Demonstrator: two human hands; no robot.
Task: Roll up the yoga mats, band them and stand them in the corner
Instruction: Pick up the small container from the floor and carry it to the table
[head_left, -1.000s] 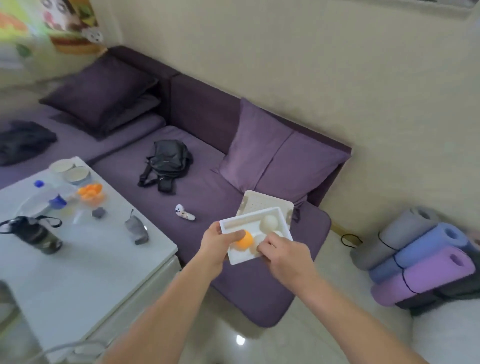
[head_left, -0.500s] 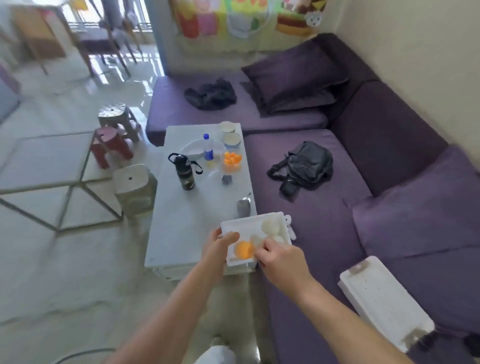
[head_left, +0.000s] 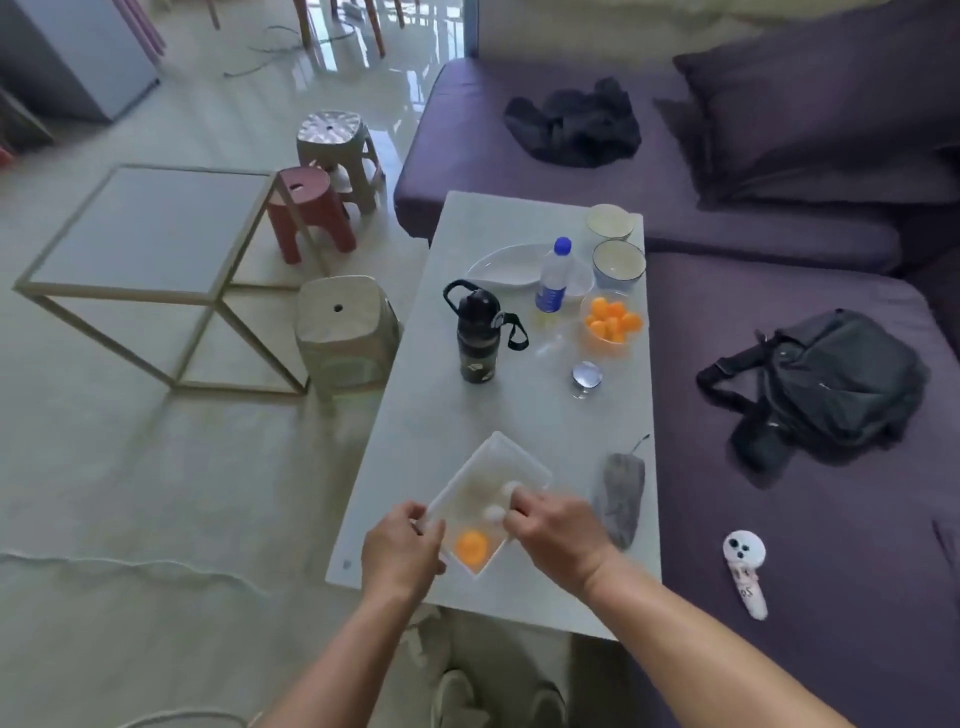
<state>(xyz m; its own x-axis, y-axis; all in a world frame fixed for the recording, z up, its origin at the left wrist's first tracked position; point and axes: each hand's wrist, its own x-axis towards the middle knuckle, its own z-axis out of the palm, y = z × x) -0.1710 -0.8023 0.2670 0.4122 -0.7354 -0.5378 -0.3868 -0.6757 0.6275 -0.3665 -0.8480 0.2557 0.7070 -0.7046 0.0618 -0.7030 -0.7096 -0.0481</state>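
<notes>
White tray (head_left: 488, 478) (long axis diagonal) gripped by both hands over table (head_left: 415, 415).

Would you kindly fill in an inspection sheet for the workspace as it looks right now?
Surface: white table, beside the purple sofa.
Job's things: nothing seen; no yoga mats in view.
Clutter: black flask, water bottle, bowl of orange balls, two bowls, grey pouch; black bag and white controller on the sofa.
Hands: left hand and right hand hold a white tray containing an orange ball.
Cables: loose cable on the far floor.
Surroundings: stools, frame table.
</notes>
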